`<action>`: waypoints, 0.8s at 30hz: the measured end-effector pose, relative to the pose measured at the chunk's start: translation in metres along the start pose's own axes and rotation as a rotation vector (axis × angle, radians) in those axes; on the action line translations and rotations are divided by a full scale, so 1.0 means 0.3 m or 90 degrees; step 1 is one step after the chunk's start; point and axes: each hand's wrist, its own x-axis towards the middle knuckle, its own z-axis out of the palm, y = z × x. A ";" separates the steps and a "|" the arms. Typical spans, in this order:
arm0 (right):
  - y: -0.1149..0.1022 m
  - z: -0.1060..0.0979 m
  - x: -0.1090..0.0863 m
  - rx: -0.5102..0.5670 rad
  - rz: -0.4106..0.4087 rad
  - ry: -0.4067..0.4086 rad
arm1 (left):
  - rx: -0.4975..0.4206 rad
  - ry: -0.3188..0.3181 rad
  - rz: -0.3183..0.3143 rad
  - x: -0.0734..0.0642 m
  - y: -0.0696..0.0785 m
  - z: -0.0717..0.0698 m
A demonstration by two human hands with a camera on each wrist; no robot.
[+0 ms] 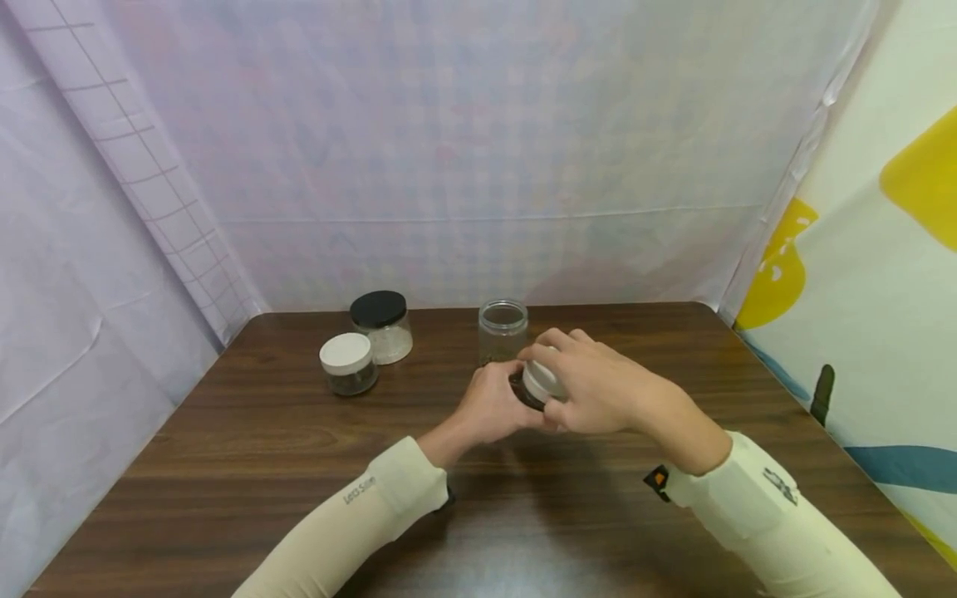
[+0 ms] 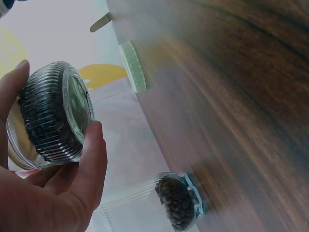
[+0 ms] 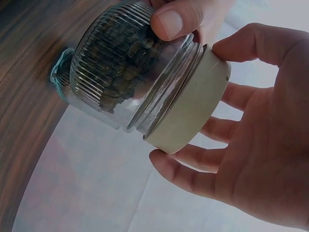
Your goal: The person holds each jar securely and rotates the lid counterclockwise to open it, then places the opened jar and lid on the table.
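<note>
My left hand (image 1: 493, 405) holds a ribbed clear glass jar (image 3: 113, 72) tilted above the table. Dark, bean-like pieces partly fill it. From the other side my right hand (image 1: 606, 382) grips a cream-white screw lid (image 3: 190, 104) by its rim, thumb and fingers spread around the edge. The lid is over the jar's mouth, and some of the glass thread shows beside it. In the left wrist view the jar's base faces the camera and the lid is hidden. Just behind the hands stands a lidless clear jar (image 1: 503, 328), with brown pieces at its bottom.
To the left on the wooden table (image 1: 299, 465) are a white-lidded jar (image 1: 349, 364) and a taller black-lidded jar (image 1: 385, 328), close together. A pale green lid (image 2: 133, 67) lies on the table in the left wrist view. Cloth walls (image 1: 478, 158) border the table.
</note>
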 end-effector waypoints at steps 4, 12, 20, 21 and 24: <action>-0.002 -0.003 -0.001 0.007 0.001 -0.006 | 0.003 0.001 0.002 0.000 -0.001 0.000; -0.004 -0.009 -0.002 0.014 -0.001 -0.013 | 0.007 0.003 0.002 0.003 -0.002 0.002; 0.000 -0.009 -0.004 0.017 -0.009 -0.005 | 0.003 0.001 0.007 0.002 -0.006 0.001; 0.001 -0.009 -0.004 0.018 -0.009 -0.005 | 0.003 0.000 0.009 0.000 -0.006 0.000; 0.001 -0.012 -0.007 0.020 -0.008 -0.007 | -0.002 -0.008 0.017 -0.002 -0.010 0.000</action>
